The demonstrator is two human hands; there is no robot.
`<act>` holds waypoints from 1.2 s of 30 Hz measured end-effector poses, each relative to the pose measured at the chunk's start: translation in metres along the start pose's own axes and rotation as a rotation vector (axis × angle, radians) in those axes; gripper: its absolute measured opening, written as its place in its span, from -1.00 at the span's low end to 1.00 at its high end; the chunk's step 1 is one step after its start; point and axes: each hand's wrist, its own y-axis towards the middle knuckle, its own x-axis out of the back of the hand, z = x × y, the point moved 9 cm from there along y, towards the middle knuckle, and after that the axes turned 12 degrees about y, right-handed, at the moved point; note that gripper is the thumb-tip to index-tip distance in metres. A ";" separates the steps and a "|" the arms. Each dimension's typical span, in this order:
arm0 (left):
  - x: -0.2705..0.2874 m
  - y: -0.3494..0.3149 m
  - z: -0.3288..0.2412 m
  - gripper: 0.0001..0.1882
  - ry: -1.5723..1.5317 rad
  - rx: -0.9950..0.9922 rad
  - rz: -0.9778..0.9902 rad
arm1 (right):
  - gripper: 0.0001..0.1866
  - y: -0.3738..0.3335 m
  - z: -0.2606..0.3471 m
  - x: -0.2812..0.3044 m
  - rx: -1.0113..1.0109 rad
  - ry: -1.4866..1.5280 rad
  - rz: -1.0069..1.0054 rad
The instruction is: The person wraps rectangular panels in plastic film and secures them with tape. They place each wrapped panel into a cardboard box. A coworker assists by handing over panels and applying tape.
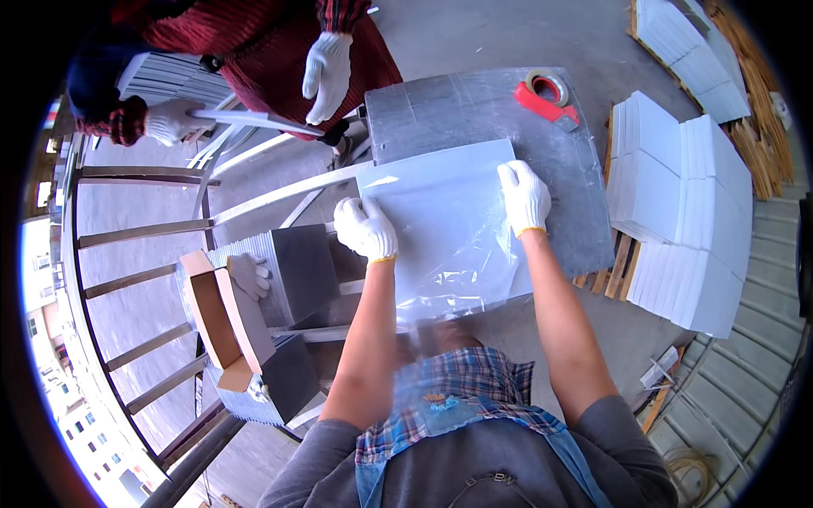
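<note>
A flat, pale grey panel in a clear plastic bag point(449, 216) lies partly on the grey-topped table point(449, 106), and its near end hangs past the table toward my apron. My left hand point(366, 229), in a white knit glove, closes on the bagged panel's left edge. On the opposite edge, my right hand point(525, 197), gloved the same way, has its fingers closed round the side. Loose, shiny plastic wrinkles at the near end. Both thumbs lie toward the panel's upper face; the fingertips underneath are hidden.
A red tape dispenser point(546, 102) sits at the table's far right. White stacks point(648, 161) stand on pallets to the right. Left are a metal rack point(148, 227), dark panel stacks point(305, 275), an open carton point(216, 313) and a loose glove point(251, 275). A co-worker's gloved hand point(174, 121) holds pale strips.
</note>
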 end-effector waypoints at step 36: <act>-0.057 -0.068 -0.130 -0.17 0.205 -1.091 0.340 | -0.60 -0.047 0.151 0.000 0.344 0.242 -0.100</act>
